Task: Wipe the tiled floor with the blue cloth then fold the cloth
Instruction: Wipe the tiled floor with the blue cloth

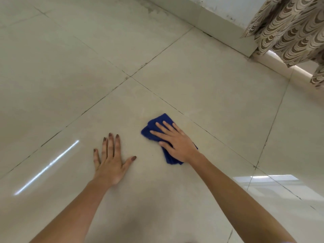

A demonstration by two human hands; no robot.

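The tiled floor (201, 81), glossy and pale with dark grout lines, fills the view; a skirting board (219, 28) and a patterned curtain (287, 32) are seen at the far right. The left hand (112, 158) is spread flat on bare tile as a brace. The right hand (175, 141) is pressed flat, fingers open, onto the bunched blue cloth (154, 128), beside a grout line. On so slick a surface the bracing palm could be lost to a slide, or the cloth could be left behind by the hand.
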